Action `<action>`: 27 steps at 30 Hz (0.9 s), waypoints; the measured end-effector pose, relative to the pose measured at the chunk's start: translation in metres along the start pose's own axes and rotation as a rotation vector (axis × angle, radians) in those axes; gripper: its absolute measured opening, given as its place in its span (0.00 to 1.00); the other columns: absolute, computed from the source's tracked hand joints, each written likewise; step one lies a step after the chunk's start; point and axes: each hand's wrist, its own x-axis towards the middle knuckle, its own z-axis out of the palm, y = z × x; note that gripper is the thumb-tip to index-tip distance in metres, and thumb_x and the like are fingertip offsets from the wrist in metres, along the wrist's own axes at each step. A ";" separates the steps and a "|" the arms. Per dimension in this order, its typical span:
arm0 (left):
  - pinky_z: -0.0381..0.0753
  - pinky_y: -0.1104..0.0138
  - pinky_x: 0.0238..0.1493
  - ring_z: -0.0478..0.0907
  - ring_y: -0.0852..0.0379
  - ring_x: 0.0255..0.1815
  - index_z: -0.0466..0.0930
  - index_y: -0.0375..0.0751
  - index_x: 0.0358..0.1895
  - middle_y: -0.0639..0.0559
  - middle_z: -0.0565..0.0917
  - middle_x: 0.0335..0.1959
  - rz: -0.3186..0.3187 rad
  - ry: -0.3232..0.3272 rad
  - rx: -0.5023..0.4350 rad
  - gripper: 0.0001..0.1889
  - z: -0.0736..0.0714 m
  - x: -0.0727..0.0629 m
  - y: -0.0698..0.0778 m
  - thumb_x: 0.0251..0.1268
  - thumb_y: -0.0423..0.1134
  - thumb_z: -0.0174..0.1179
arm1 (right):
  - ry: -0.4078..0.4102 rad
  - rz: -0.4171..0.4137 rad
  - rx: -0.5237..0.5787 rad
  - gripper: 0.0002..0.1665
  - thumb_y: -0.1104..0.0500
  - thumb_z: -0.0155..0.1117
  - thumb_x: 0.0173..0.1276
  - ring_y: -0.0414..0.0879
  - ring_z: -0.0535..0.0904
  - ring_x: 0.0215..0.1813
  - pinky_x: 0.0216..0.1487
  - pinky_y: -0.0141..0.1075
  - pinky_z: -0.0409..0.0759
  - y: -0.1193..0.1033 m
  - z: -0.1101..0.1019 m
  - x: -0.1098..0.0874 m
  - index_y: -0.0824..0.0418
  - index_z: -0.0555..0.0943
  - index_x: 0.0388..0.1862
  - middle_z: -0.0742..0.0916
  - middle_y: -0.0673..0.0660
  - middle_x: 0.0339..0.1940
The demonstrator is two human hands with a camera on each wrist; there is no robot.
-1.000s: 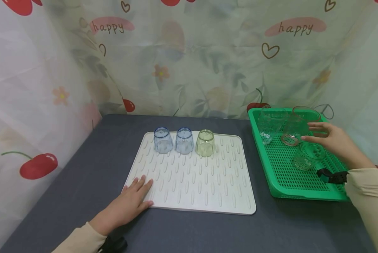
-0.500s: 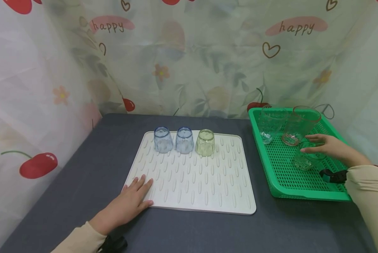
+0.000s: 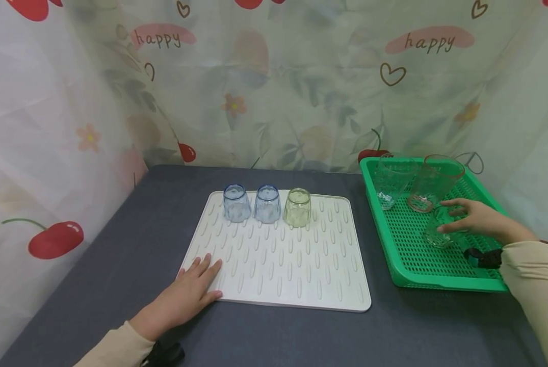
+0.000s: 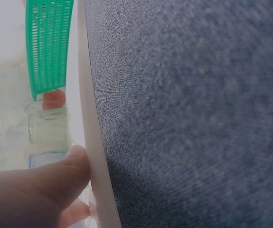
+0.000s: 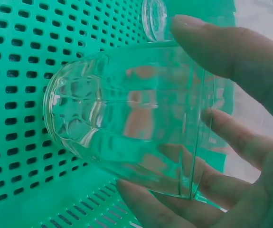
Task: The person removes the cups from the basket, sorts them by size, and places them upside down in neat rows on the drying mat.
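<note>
Seemingly at the taking-hold step, with the right hand low over the green basket and set around the mouth of a short clear glass. Stands on the basket floor, below that hand and between thumb and fingers. Curved about the rim, thumb to one side and fingers to the other, yet spread wide; cannot tell whether pressing on the wall or merely beside it. Just beyond the grip, also in the basket, stand a tall pink-rimmed glass and, a little further left, a tall clear glass.

Well left of the grip, apparently steadying with the left hand, laid with straight fingers on the near left corner of the white mat and holding nothing.

Probably calls next for a firm pinch, then a straight lift clear of the taller neighbours and the basket rim, then a carry leftward. Would likely need turning over too, to match one blue glass, another blue glass and a green-tinted glass, lined up mouth down along the mat's far edge.

Points mouth up toward the grip, narrower base down and away; long axis near vertical, from between the fingers to the basket floor. Runs sideways in the right wrist view, base left, mouth toward the fingers.
</note>
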 end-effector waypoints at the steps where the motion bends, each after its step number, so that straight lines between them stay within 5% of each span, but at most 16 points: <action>1: 0.58 0.33 0.64 0.55 0.30 0.73 0.62 0.36 0.72 0.30 0.59 0.73 0.000 0.001 0.001 0.35 0.000 0.000 0.000 0.67 0.50 0.58 | 0.005 0.002 -0.004 0.51 0.48 0.66 0.66 0.80 0.65 0.61 0.47 0.55 0.79 -0.001 0.000 0.000 0.77 0.51 0.72 0.60 0.88 0.64; 9: 0.58 0.34 0.64 0.55 0.31 0.74 0.62 0.37 0.72 0.32 0.59 0.73 -0.005 -0.010 0.026 0.35 -0.001 0.000 0.001 0.67 0.51 0.58 | 0.060 0.026 0.050 0.54 0.46 0.66 0.65 0.69 0.79 0.52 0.45 0.51 0.82 -0.012 0.000 -0.002 0.78 0.52 0.71 0.63 0.88 0.63; 18: 0.67 0.42 0.63 0.67 0.33 0.67 0.69 0.33 0.67 0.31 0.70 0.67 0.012 0.021 0.074 0.31 -0.014 0.002 0.005 0.66 0.49 0.60 | 0.137 0.013 0.059 0.55 0.40 0.63 0.66 0.75 0.69 0.61 0.47 0.56 0.78 -0.042 -0.010 -0.012 0.71 0.50 0.75 0.66 0.82 0.66; 23: 0.71 0.47 0.62 0.72 0.40 0.65 0.70 0.37 0.67 0.37 0.75 0.63 -0.064 0.032 0.005 0.29 -0.032 0.007 0.010 0.68 0.49 0.58 | 0.176 -0.006 0.085 0.55 0.38 0.62 0.66 0.72 0.66 0.64 0.50 0.59 0.75 -0.064 -0.013 -0.020 0.64 0.49 0.78 0.67 0.76 0.68; 27: 0.72 0.47 0.62 0.73 0.42 0.65 0.71 0.41 0.67 0.41 0.76 0.64 -0.060 0.114 -0.093 0.27 -0.050 0.009 0.017 0.70 0.48 0.57 | 0.211 -0.024 0.115 0.53 0.37 0.61 0.66 0.70 0.66 0.67 0.53 0.61 0.72 -0.085 -0.015 -0.027 0.58 0.49 0.79 0.67 0.73 0.70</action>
